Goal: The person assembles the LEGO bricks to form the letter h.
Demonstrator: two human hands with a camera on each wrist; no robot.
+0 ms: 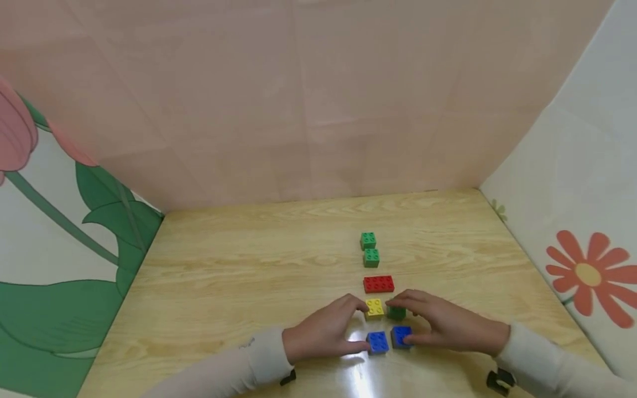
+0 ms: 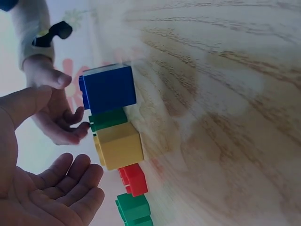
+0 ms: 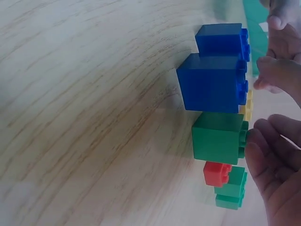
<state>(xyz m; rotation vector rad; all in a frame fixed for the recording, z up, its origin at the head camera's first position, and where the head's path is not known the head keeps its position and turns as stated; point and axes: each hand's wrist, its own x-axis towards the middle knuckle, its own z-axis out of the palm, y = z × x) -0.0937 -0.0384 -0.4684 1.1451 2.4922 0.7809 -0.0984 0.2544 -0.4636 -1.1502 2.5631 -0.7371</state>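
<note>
My left hand (image 1: 325,329) lies left of a yellow block (image 1: 374,308) and a blue block (image 1: 377,342), fingertips at the yellow one and thumb at the blue one. My right hand (image 1: 445,323) is over the right side, its fingers at a green block (image 1: 396,313) and its thumb at a second blue block (image 1: 401,336). These four blocks form two rows of two with small gaps. In the left wrist view the left hand (image 2: 56,193) has relaxed, bent fingers. In the right wrist view the fingers of the right hand (image 3: 277,160) reach the green block's (image 3: 217,137) studded top.
Beyond the four blocks lies a long red block (image 1: 379,284) on the wooden table (image 1: 239,265). Farther back, two small green blocks (image 1: 371,258) stand close together. A pink backdrop rises behind the table, with flower-patterned panels at the left and right.
</note>
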